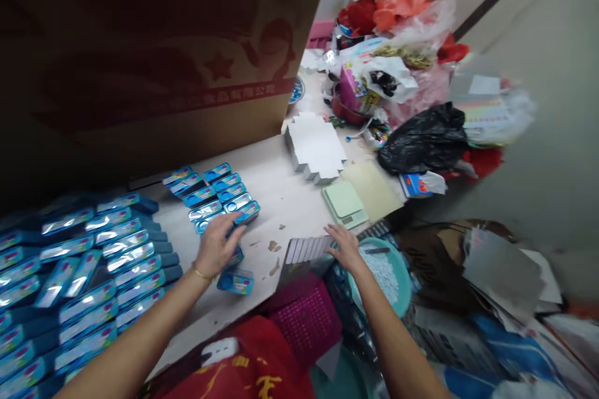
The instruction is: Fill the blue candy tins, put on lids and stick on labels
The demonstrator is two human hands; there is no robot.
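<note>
My left hand (218, 246) reaches over the table, with thumb and forefinger around the near end of a small blue box (248, 212) in a short double row. Part of that grip is blurred. Two more blue boxes lie just below this hand; one of them (235, 282) shows its printed face. My right hand (345, 249) is open, fingers apart, at the right end of a row of pale folded cartons (306, 249) by the table's front edge. Whether its fingertips touch them, I cannot tell.
Many blue boxes (135, 262) crowd the left. A big brown carton (187, 75) stands behind. White flat card sheets (316, 146), a green scale (345, 202) and a black bag (423, 137) lie rightward. A turquoise basin (405, 290) with white pieces sits below my right hand.
</note>
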